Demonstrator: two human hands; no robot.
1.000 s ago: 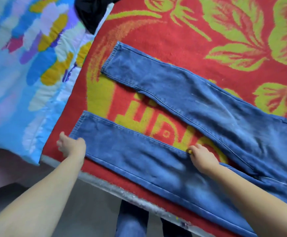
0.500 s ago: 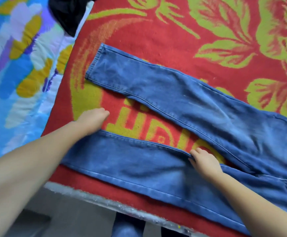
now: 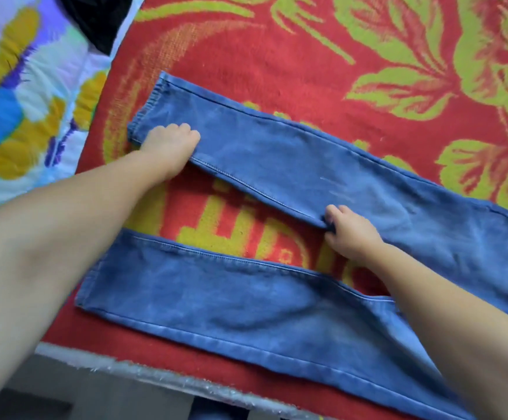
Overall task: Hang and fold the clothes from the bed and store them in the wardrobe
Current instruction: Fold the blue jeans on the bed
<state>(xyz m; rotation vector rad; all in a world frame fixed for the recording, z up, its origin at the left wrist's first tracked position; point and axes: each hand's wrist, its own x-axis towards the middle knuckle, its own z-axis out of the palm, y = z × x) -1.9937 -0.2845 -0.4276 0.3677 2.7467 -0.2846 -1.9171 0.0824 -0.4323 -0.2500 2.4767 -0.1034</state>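
Blue jeans (image 3: 322,183) lie flat on bed, legs spread apart in V across centre of frame. Left hand (image 3: 170,144) grips inner edge of upper leg near hem, fingers curled. Right hand (image 3: 349,231) pinches same leg's inner seam near knee. Judgement: folding barely begun; legs not yet stacked, no fold made, wardrobe storage all ahead. Red blanket (image 3: 277,56) with green leaf pattern covers bed; floral quilt (image 3: 19,101) upper left; dark garment (image 3: 98,19) at top; grey floor along bottom.
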